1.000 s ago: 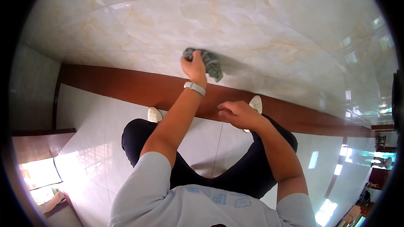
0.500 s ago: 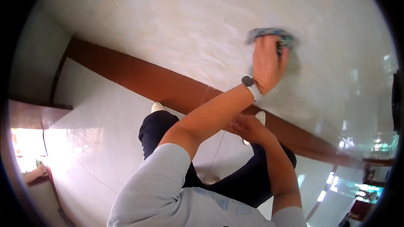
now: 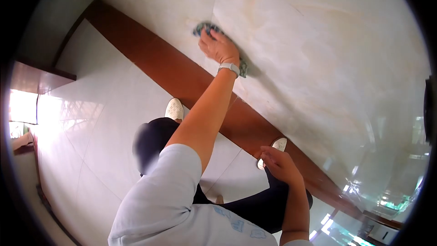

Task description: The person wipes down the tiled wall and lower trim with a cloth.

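A dark green-grey cloth (image 3: 243, 67) is pressed flat on the glossy cream marbled wall (image 3: 282, 54). My left hand (image 3: 219, 48), with a pale watch band at the wrist, holds it, and parts of the cloth show beyond the fingers and beside the wrist. Lower and to the right, my right hand (image 3: 280, 164) hangs in front of my right shoe (image 3: 279, 145), touching no wall. Its fingers are loosely curled and apart, with nothing in them.
A reddish-brown baseboard (image 3: 173, 57) runs diagonally between the wall and the pale tiled floor (image 3: 100, 123). My left shoe (image 3: 174, 108) is close to it. A brown ledge (image 3: 43, 77) juts out at the left.
My left hand has swept the cloth right, then back left across the wall. My right hand has moved lower and slightly right. The view has rotated, tilting the baseboard more steeply.
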`<action>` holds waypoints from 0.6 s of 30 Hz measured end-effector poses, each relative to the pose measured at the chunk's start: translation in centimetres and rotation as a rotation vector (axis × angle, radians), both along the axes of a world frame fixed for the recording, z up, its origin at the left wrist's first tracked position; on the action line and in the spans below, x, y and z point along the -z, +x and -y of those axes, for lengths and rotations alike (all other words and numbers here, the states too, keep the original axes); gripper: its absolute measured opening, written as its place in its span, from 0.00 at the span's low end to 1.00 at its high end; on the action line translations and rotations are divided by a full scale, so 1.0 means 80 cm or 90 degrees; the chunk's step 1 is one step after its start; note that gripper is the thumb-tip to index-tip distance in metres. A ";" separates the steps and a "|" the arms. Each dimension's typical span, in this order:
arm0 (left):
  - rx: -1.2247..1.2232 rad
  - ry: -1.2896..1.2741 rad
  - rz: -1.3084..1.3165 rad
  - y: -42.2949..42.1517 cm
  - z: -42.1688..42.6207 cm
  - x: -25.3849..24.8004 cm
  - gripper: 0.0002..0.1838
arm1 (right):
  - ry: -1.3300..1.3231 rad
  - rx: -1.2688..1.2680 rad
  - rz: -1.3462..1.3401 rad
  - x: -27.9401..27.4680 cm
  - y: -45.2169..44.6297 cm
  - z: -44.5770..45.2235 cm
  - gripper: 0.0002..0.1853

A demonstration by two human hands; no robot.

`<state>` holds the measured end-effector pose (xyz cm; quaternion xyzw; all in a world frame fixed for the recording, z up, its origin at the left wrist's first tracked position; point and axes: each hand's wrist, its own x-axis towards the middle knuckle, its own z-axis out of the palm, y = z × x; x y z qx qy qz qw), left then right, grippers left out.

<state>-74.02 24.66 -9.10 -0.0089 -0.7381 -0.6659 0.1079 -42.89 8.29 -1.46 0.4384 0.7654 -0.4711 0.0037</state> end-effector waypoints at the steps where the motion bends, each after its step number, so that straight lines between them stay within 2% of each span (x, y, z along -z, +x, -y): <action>1: 0.028 -0.057 0.088 0.004 0.008 0.024 0.19 | -0.007 0.001 -0.002 -0.001 -0.009 0.001 0.13; 3: 0.072 -0.099 0.220 0.025 0.010 0.091 0.20 | -0.002 -0.024 0.009 0.000 -0.020 0.000 0.14; 5: 0.165 -0.136 0.423 0.049 0.014 0.122 0.23 | 0.007 -0.074 0.038 0.014 -0.021 -0.001 0.16; 8: 0.167 -0.103 0.589 0.059 0.014 0.084 0.21 | 0.067 -0.110 0.019 0.022 -0.024 -0.001 0.17; 12: 0.172 0.029 0.424 0.075 0.014 -0.004 0.24 | -0.006 -0.075 0.017 0.019 -0.019 -0.001 0.17; 14: 0.212 0.154 0.299 0.083 0.015 -0.051 0.29 | -0.019 -0.071 0.032 0.014 -0.016 0.000 0.17; 18: 0.399 0.259 -0.033 0.067 0.048 -0.167 0.34 | 0.013 -0.047 0.021 0.009 -0.016 0.004 0.15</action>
